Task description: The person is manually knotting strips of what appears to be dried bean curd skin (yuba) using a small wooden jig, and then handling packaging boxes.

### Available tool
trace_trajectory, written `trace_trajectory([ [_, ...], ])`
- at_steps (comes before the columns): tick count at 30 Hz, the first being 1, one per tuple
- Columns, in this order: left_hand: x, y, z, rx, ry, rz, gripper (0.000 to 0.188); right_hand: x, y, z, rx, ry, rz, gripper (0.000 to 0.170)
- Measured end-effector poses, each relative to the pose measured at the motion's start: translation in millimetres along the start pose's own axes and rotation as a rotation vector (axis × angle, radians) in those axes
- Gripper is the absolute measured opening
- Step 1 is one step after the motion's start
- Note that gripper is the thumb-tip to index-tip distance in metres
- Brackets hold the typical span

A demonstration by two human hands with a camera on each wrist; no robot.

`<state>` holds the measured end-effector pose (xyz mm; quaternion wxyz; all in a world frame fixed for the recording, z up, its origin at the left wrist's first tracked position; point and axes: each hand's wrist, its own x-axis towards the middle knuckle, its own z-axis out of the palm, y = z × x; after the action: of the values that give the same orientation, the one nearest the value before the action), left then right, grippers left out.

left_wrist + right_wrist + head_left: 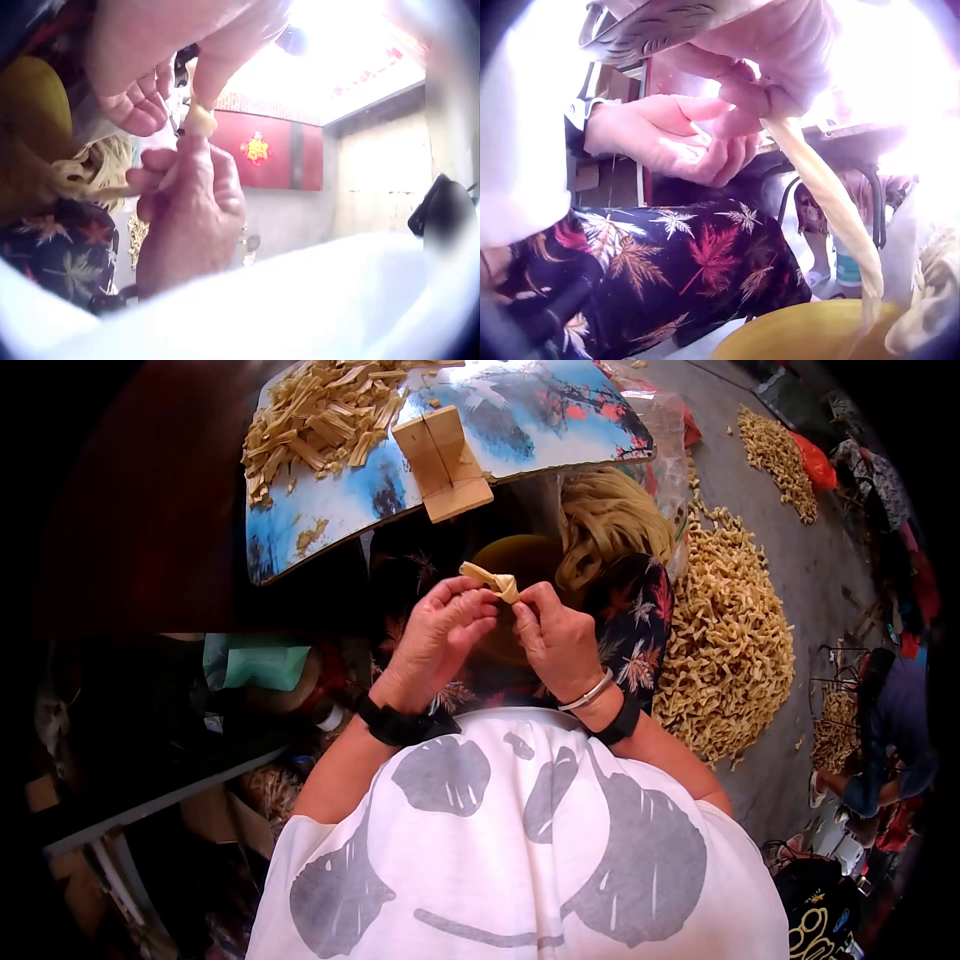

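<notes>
A short pale-yellow stick point(477, 571) with a soft strip folded round one end is held between both hands, above the lap. The left hand point(436, 635) pinches the stick between thumb and index finger, its other fingers loosely bent. At the folded end, the right hand point(560, 648) grips the strip with thumb and fingers. From the right hand the long pale strip point(829, 195) hangs down to a yellow basin point(780, 334), seen in the right wrist view. The fingers partly hide the fold.
Ahead, a painted tabletop point(370, 500) bears a heap of short sticks point(325, 425) and a wooden block stand point(443, 460). Long strips point(610, 525) lie bundled beside the basin. On the floor at right is a large pile of knotted pieces point(725, 640). Another person point(895, 715) is at the far right.
</notes>
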<state>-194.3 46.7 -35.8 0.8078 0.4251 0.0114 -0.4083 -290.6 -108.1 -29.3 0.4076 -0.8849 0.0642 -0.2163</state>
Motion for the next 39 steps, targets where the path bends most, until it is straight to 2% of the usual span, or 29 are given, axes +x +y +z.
trace_trajectory([
  [2,-8.4,-6.1,15.8,-0.027,-0.03,-0.03,0.028,2.6,-0.7,6.1,-0.079,0.039,-0.094,0.01],
  [5,-4.7,-2.1,12.8,0.077,-0.001,0.072,0.028,4.5,-1.2,9.8,-0.087,0.036,-0.176,0.02],
  [6,-3.8,-1.5,10.8,0.134,0.001,0.115,0.028,8.6,-3.1,6.3,-0.022,0.02,-0.105,0.024],
  [8,-5.3,-0.3,9.9,0.197,-0.043,0.079,0.027,22.4,-6.0,-4.3,0.107,-0.013,0.04,0.031],
  [9,-7.0,0.4,9.5,0.229,-0.066,0.057,0.027,26.7,-0.8,-3.1,0.324,-0.104,0.129,0.038],
  [11,-6.4,0.8,1.9,0.236,-0.119,0.0,0.024,26.8,17.3,5.2,0.404,-0.187,0.082,0.039],
  [12,-6.6,1.8,1.8,0.239,-0.145,-0.027,0.023,28.3,19.5,4.5,0.397,-0.174,0.119,0.039],
  [14,-13.4,1.7,6.1,0.449,-0.061,0.03,0.02,30.9,22.3,2.9,0.383,-0.146,0.187,0.039],
  [17,-18.7,0.8,11.0,0.622,-0.009,0.153,0.019,34.4,18.3,0.9,0.547,-0.171,0.283,0.035],
  [18,-19.8,1.1,12.0,0.656,-0.003,0.198,0.019,35.4,16.6,8.8,0.641,-0.136,0.213,0.026],
  [21,-22.2,8.3,19.6,0.734,0.013,0.208,0.02,38.2,10.2,5.2,1.009,-0.356,0.551,0.019],
  [22,-25.0,11.7,18.2,0.696,0.032,0.152,0.021,39.2,8.1,4.1,1.004,-0.302,0.545,0.013],
  [24,-34.1,20.9,9.5,0.62,0.068,0.04,0.023,46.7,9.9,-3.4,1.068,-0.305,0.596,0.011],
  [26,-37.4,24.1,3.5,0.541,0.034,-0.013,0.024,49.5,7.9,-3.4,1.086,-0.294,0.635,0.009],
  [30,-30.4,35.9,0.1,0.457,-0.012,-0.053,0.022,65.7,3.6,-3.8,0.936,-0.315,0.591,0.012],
  [33,-13.8,52.9,12.1,0.711,0.033,0.214,0.018,89.8,-3.9,-5.9,0.856,-0.305,0.465,0.017],
  [34,-6.9,69.0,11.1,0.766,0.038,0.196,0.016,100.3,-3.9,-5.4,0.847,-0.294,0.411,0.02],
  [35,4.5,79.1,7.5,0.877,0.083,0.296,0.017,110.6,-3.4,-5.0,0.838,-0.283,0.36,0.022],
  [39,60.5,108.3,2.1,1.129,0.191,0.651,0.017,154.4,0.0,8.9,0.5,-0.064,0.161,0.025],
])
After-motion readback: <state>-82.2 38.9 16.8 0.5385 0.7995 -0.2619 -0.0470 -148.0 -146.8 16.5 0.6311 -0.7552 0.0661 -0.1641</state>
